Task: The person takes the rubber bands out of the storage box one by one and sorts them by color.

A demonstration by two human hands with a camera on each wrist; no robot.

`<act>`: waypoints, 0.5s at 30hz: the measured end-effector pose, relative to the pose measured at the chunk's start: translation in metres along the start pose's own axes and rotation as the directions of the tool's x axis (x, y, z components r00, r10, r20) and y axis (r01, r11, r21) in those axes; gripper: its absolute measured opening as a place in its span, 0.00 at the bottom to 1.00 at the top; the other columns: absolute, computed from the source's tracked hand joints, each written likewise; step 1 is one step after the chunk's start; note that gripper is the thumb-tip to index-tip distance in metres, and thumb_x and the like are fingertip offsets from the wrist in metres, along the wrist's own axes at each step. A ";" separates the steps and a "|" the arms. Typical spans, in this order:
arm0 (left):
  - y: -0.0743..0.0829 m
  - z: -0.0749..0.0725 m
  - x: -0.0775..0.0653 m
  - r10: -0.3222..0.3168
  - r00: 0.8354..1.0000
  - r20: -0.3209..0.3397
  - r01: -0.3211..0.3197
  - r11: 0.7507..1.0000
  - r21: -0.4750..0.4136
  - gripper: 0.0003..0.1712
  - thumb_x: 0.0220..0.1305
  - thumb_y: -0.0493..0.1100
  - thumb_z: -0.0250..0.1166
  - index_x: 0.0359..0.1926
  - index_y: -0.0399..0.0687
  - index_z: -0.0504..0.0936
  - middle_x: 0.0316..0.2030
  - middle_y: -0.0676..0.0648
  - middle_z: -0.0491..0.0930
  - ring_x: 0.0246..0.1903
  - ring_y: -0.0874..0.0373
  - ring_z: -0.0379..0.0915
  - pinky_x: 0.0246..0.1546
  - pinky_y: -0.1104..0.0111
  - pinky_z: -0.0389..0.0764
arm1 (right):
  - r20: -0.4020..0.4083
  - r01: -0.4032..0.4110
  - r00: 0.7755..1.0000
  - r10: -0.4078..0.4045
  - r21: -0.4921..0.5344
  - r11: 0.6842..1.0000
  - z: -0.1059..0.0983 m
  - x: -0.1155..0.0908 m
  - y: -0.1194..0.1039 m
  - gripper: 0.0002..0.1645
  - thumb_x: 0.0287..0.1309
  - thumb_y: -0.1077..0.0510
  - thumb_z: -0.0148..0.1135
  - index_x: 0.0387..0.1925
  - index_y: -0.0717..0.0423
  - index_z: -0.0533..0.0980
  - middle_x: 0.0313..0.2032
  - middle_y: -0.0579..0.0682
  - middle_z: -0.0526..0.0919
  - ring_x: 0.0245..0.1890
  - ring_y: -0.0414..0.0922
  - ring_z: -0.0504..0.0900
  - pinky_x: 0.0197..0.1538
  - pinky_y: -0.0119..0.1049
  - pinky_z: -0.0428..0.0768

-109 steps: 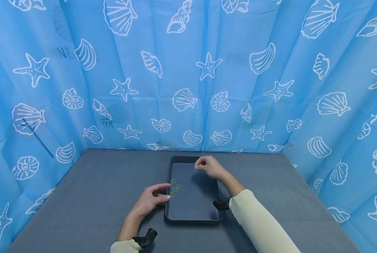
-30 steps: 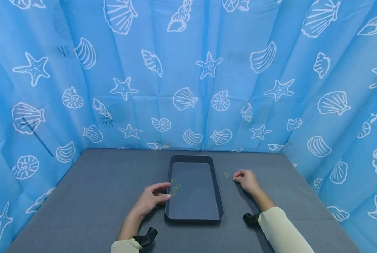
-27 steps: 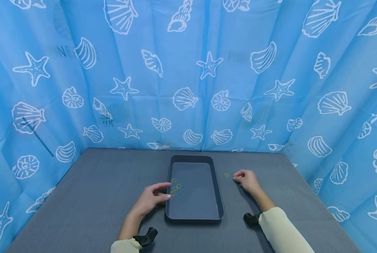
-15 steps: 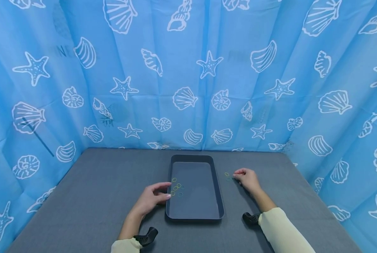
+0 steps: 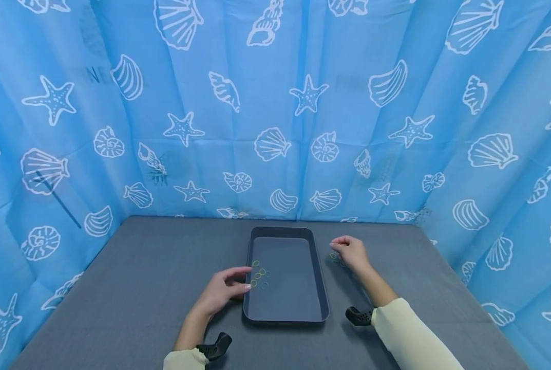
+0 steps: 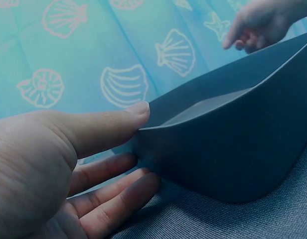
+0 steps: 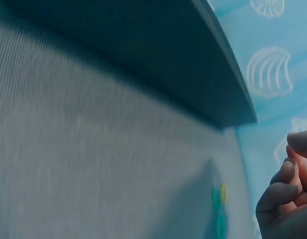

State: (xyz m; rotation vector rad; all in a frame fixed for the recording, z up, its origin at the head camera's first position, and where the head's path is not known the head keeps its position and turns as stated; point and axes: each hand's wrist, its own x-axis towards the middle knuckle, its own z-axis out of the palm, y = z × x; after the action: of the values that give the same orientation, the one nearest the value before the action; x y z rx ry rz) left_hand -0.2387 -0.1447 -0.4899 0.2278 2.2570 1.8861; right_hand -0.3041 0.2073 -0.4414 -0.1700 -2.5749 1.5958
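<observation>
A dark grey tray (image 5: 286, 288) lies on the table with several thin rubber bands inside along its left side, such as a yellow one (image 5: 256, 263) and a fainter green one (image 5: 264, 285). My left hand (image 5: 221, 289) touches the tray's left edge, thumb and fingertips spread apart; its thumb (image 6: 113, 127) lies at the rim. Right of the tray, my right hand (image 5: 353, 254) is raised over the table, thumb and index tips close together with nothing visible between them. Under it lie a yellow rubber band (image 5: 333, 256) and two green rubber bands (image 7: 222, 226).
Grey cloth covers the table (image 5: 173, 257). A blue curtain (image 5: 266, 103) printed with white shells and starfish hangs behind and along both sides. The tray's raised wall (image 7: 143, 45) stands left of my right hand. Each wrist wears a black camera mount (image 5: 216, 347).
My right hand first held a green rubber band over the tray, then went down to the table at the right. Now it is lifted and farther left, the band left behind. The left hand stays put.
</observation>
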 end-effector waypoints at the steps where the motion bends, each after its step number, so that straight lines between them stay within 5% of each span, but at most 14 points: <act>1: 0.000 0.000 0.000 0.002 1.000 0.000 -0.002 1.000 0.001 0.27 0.60 0.41 0.70 0.61 0.44 0.77 0.55 0.38 0.74 0.39 0.53 0.77 0.40 0.61 0.81 | 0.005 -0.003 1.000 0.003 0.012 1.000 0.003 0.000 -0.004 0.10 0.65 0.61 0.60 0.39 0.67 0.78 0.30 0.59 0.78 0.22 0.42 0.71 0.25 0.33 0.70; 11: -0.001 0.000 -0.001 0.021 1.000 -0.002 -0.021 1.000 0.010 0.28 0.59 0.43 0.71 0.61 0.44 0.77 0.55 0.38 0.74 0.39 0.53 0.77 0.40 0.61 0.81 | 0.063 0.029 0.997 -0.033 0.056 0.998 0.033 -0.003 -0.028 0.07 0.65 0.63 0.59 0.37 0.65 0.78 0.25 0.57 0.75 0.18 0.42 0.68 0.21 0.33 0.67; 15: 0.000 -0.001 -0.001 0.019 1.000 -0.005 -0.019 1.000 0.011 0.28 0.59 0.43 0.71 0.61 0.45 0.77 0.54 0.39 0.74 0.38 0.53 0.77 0.40 0.61 0.81 | 0.074 0.058 0.996 -0.058 -0.004 0.998 0.043 -0.001 -0.033 0.06 0.64 0.62 0.61 0.35 0.63 0.79 0.24 0.53 0.75 0.19 0.43 0.70 0.22 0.33 0.68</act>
State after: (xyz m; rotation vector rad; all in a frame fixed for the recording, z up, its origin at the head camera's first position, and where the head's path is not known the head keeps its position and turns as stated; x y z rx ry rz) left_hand -0.2376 -0.1456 -0.4896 0.2467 2.2772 1.8863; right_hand -0.3105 0.1544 -0.4312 -0.0370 -2.6136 1.6033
